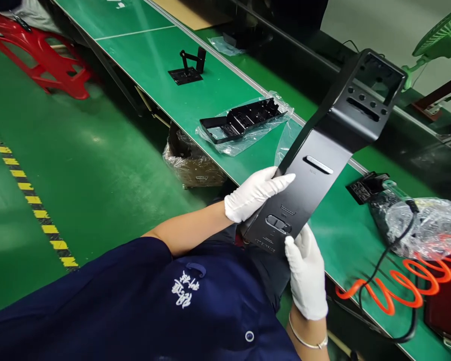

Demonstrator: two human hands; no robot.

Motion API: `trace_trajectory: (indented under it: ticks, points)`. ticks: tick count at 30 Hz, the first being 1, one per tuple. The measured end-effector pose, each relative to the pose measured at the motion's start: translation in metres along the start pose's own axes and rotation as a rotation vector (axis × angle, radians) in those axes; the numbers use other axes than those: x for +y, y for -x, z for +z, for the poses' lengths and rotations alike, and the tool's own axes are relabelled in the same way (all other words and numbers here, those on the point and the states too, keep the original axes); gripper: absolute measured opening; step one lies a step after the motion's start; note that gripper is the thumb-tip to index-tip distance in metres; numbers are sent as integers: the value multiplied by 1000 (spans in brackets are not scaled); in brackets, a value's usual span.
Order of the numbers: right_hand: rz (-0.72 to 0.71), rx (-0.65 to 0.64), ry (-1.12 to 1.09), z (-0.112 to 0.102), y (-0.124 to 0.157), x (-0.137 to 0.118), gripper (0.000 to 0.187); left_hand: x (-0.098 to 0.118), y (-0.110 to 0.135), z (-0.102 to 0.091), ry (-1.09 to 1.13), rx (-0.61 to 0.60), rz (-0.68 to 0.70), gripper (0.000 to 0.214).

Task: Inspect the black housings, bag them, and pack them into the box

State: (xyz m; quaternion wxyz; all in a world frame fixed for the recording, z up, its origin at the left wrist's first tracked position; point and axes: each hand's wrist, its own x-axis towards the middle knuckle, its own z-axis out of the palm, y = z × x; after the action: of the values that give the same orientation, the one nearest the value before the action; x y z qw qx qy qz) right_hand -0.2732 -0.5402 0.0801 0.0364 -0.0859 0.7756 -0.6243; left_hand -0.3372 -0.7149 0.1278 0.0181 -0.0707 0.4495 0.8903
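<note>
A long black plastic housing (pixel 304 185) is held up at a tilt over the bench edge, its outer face toward me. That face has slots, a row of round holes and a rectangular opening at the far end. My left hand (pixel 259 193), in a white glove, grips its left edge with the thumb on the face. Lower down, my gloved right hand (pixel 306 271) holds the near right corner; its fingers are partly hidden behind the part. Beyond the left hand, another black housing (pixel 244 120) lies on clear plastic film, its ribbed inside facing up.
The green workbench (pixel 143 55) runs diagonally, bearing a black bracket (pixel 188 70). At right are a bundle in plastic wrap (pixel 428 225), a black cable and an orange coiled hose (pixel 394 286). A wrapped box (pixel 195 165) sits below; a red stool (pixel 41 55) and green fan (pixel 439 37) flank the bench.
</note>
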Motion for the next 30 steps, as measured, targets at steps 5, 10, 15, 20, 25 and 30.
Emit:
trace_trajectory:
  ticks: [5,10,15,20,25,30]
  points:
    - [28,129,-81,7,5,-1,58,-7,-2,-2,31,-153,-117,27]
    - [32,135,-40,5,6,-1,60,-12,-4,-2,16,-144,-121,26]
    - [-16,157,118,9,-2,2,70,-20,1,3,-61,-104,-39,23]
    - [55,185,191,12,-8,5,72,-29,10,11,-175,-44,89,19]
    - [-13,215,239,9,-10,6,64,-34,12,11,-268,26,182,36]
    - [-81,178,175,7,-5,7,59,-34,7,6,-293,79,243,46]
